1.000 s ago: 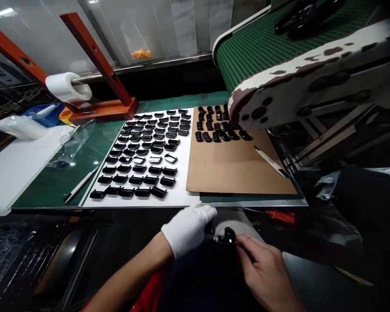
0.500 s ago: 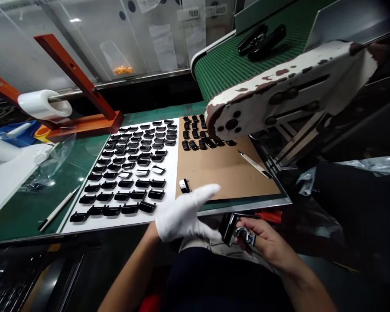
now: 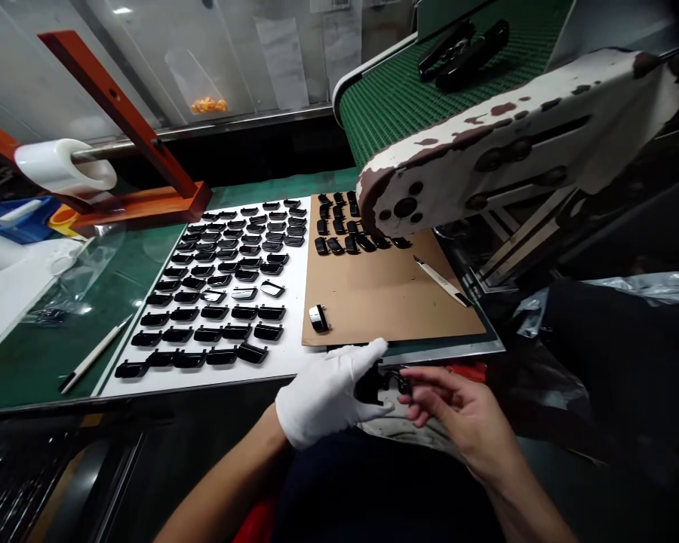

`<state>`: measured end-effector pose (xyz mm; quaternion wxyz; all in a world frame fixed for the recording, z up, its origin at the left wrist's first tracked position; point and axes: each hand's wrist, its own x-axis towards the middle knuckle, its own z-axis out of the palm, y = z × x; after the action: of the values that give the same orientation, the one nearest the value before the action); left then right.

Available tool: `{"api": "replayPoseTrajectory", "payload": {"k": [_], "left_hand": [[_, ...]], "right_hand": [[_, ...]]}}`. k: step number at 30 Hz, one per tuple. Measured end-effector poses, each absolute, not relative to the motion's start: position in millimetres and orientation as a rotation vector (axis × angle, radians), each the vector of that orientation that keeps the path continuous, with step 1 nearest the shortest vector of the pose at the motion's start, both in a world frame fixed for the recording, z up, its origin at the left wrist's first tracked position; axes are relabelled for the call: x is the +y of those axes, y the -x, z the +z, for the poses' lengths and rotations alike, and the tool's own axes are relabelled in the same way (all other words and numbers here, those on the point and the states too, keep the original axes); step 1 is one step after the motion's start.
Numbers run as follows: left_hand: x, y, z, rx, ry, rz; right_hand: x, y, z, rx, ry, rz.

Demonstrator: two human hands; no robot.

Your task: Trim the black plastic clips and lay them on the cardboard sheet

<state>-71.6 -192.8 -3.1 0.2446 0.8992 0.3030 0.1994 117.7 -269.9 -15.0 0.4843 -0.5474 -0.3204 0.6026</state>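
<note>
Your left hand (image 3: 328,396), in a white glove, is curled around a small black part (image 3: 369,386). The thumb is under it and the fingers are over it, so the part sits at the front of the glove. Your right hand (image 3: 458,415) is bare and half open, just to the right of the part. Its fingertips (image 3: 416,375) reach the part's right end, but it is too hidden to tell if they grip it. The part is just below the table edge (image 3: 453,348). Up on the table, 1 lone piece (image 3: 318,318) lies on the brown card (image 3: 385,302), near the glove. Rows of black pieces (image 3: 220,302) fill the white sheet (image 3: 297,339) beside it.
</note>
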Motion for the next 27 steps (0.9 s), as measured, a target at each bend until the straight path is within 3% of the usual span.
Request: {"api": "replayPoseTrajectory", "payload": {"k": [12, 19, 27], "left_hand": [[-254.7, 84.1, -54.4, 0.963, -2.554, 1.037], [-254.2, 97.7, -56.3, 0.855, -2.73, 0.996], [-257.7, 112.7, -79.0, 1.039, -2.542, 0.898]], "right_hand": [[-295.2, -103.6, -32.5, -0.559, 1.177, 1.748], [-290.1, -99.6, -69.5, -0.562, 0.915, 1.907], [-277.9, -75.9, -124.5, -0.481, 0.711, 2.051]]}}
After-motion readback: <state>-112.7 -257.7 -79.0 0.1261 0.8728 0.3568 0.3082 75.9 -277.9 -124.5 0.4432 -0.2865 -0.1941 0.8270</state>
